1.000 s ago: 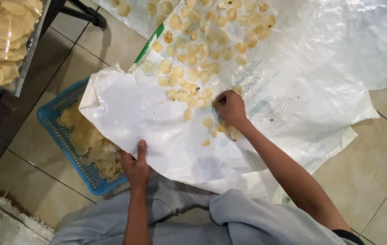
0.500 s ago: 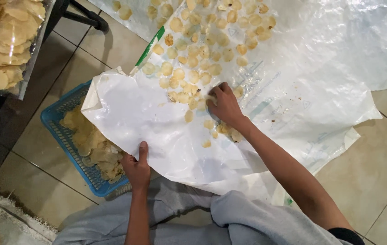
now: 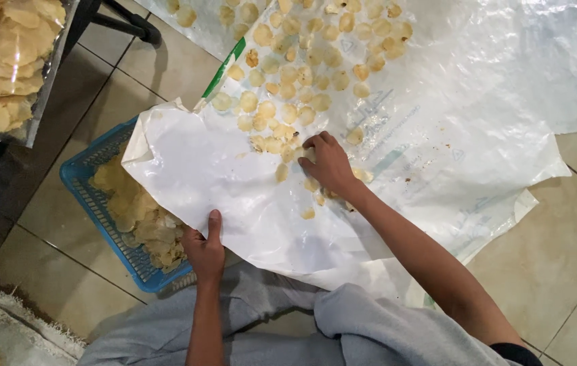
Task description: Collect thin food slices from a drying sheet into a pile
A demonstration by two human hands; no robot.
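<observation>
Two hands | left hand (image 3: 205,252) clamped on white plastic sheet (image 3: 234,183) edge above blue basket (image 3: 109,224) | right hand (image 3: 329,163), shifted leftward, fingers spread, sweeping crackers (image 3: 282,108).

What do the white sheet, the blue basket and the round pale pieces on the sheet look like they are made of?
White sheet: thin plastic film by the look, glossy, creased, its edge lifted by the left hand.
Blue basket: apparently moulded plastic, matte, with slotted lattice walls.
Round pieces under the right hand: probably dried crackers or chips, yellowish, dull, slightly curled.
</observation>
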